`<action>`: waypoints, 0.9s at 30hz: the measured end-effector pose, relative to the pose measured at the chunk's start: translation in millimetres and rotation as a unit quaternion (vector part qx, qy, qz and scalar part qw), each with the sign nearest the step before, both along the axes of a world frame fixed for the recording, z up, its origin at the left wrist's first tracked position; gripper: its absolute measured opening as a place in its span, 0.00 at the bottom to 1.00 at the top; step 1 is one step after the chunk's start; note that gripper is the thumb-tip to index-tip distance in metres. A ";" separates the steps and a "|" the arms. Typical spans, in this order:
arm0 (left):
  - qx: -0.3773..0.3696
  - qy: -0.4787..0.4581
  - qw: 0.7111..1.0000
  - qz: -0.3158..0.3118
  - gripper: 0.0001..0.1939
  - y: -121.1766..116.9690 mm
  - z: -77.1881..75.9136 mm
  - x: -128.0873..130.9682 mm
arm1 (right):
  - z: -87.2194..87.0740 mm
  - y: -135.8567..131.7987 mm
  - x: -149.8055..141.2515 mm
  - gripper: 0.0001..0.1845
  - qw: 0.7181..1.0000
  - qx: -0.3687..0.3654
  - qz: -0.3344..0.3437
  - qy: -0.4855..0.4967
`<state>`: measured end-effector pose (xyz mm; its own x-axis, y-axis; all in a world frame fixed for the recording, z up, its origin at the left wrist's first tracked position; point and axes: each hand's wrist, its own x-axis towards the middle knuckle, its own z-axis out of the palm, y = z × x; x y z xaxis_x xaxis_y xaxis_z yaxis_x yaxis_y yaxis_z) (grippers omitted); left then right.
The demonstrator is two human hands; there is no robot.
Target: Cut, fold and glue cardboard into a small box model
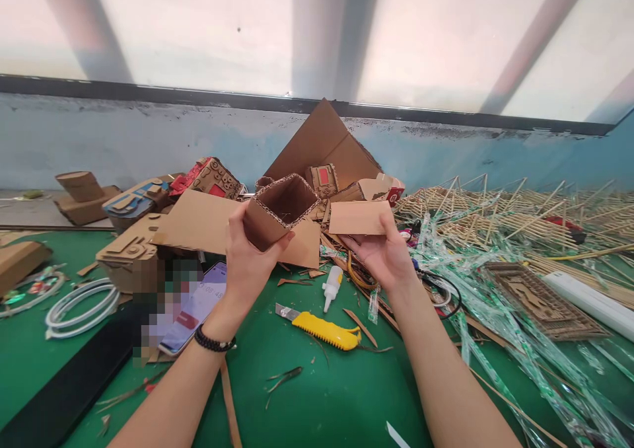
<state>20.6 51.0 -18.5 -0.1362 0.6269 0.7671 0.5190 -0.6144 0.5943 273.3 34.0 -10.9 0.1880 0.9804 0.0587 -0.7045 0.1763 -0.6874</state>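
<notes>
My left hand (257,260) is wrapped round an open-topped cardboard box (270,220), tilted so that its corrugated rim and dark inside show. In my right hand (384,253) is a flat rectangular cardboard piece (359,217), gripped at its right end with the thumb on top. Box and piece are held apart, side by side above the table. Below them on the green surface lie a small white glue bottle (332,289) with a yellow label and a yellow utility knife (324,330), its blade exposed.
A phone (195,312) and a black strip (74,375) lie at left, near coiled white tubing (82,309). Cardboard models (131,253) and a large cardboard sheet (321,141) stand toward the wall. Wooden sticks (475,217) and plastic wrappers (465,269) crowd the right side.
</notes>
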 end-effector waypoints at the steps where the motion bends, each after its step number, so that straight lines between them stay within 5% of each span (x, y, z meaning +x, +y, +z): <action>1: -0.005 -0.007 1.000 -0.006 0.42 0.1 0.0 0.1 | -4.0 3.4 -0.2 0.22 0.999 -0.021 -0.028 -0.009; 7: -0.028 0.022 0.999 0.005 0.43 1.1 -0.4 -0.5 | -8.4 8.7 9.7 0.32 0.989 0.004 -0.145 -0.030; 15: -0.006 0.127 0.992 -0.007 0.39 -1.7 -3.6 3.0 | -8.1 8.0 21.8 0.33 0.994 -0.009 -0.108 0.020; 22: 0.007 0.141 0.990 -0.023 0.38 -2.4 -5.5 5.7 | -7.6 4.7 21.6 0.12 0.997 0.015 -0.074 -0.025; 27: -0.007 0.129 0.991 -0.019 0.39 -1.6 -5.7 4.2 | -3.6 4.3 21.3 0.23 0.999 0.030 -0.024 -0.028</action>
<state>24.8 49.4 -24.3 0.0867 0.6392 0.7642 0.6313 -0.6286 0.4542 294.6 38.3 -14.5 0.2293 0.9647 0.1292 -0.6550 0.2512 -0.7127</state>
